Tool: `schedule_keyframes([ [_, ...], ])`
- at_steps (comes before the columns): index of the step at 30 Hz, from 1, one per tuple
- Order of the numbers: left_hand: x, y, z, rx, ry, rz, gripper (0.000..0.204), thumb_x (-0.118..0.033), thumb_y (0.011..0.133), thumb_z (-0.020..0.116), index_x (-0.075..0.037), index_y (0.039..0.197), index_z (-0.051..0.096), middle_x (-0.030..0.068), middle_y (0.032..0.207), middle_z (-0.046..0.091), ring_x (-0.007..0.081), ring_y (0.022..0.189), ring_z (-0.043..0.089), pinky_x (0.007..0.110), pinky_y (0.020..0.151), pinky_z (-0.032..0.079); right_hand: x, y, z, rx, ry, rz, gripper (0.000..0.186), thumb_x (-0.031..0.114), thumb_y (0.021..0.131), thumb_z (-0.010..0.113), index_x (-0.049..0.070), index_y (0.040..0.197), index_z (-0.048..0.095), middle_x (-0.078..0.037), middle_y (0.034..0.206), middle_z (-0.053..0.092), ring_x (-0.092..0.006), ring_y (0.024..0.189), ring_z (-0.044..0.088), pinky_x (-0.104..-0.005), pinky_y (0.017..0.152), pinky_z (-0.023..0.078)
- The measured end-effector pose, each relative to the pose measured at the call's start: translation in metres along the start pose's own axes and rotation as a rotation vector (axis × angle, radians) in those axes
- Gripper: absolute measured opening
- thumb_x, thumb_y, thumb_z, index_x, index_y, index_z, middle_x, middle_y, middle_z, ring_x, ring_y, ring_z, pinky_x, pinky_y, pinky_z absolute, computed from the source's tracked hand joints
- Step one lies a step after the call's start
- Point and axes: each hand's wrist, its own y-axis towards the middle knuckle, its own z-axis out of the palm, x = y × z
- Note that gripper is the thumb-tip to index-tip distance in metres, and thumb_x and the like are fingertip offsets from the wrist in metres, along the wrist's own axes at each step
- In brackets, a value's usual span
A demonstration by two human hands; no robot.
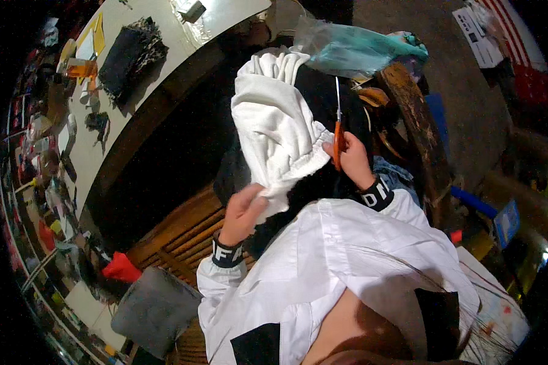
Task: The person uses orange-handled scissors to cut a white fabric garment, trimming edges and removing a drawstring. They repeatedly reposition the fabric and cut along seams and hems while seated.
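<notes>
A bunched white fabric garment, with a gathered band along its right and lower edge, lies over dark cloth below me. My left hand is closed on the garment's lower left corner, pinching the material. My right hand is closed around the orange handles of scissors, held upright beside the garment's right edge with the blades pointing away from me and apparently together. The right thumb is at the edge of the white fabric; whether it presses on it I cannot tell.
A pale curved table at upper left carries a dark furry item and small objects. A teal plastic bag lies beyond the garment, a worn wooden piece to the right. Wooden slats and a grey cushion are at lower left.
</notes>
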Motion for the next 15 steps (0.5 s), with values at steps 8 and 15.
schedule_keyframes([
  [8,0.007,0.031,0.003,0.311,0.473,0.275,0.03,-0.011,0.078,0.067,-0.001,0.105,0.058,0.0141,0.101,0.059,0.0283,0.091,0.057,0.033,0.079,0.045,0.043,0.012,0.014,0.057,0.451,0.007,0.027,0.017,0.076,0.072,0.008,0.092,0.052,0.003,0.08,0.054,-0.0069,0.063,0.051,-0.0213,0.055,0.041],
  [15,0.003,0.105,-0.054,-0.364,0.891,0.52,0.048,0.001,0.068,0.068,-0.006,0.113,0.054,0.0145,0.116,0.05,0.0335,0.11,0.047,0.038,0.092,0.042,0.129,0.012,-0.024,0.061,0.549,-0.307,0.02,0.013,0.086,0.061,0.007,0.102,0.051,0.0,0.089,0.056,-0.0077,0.067,0.052,-0.0196,0.056,0.04],
])
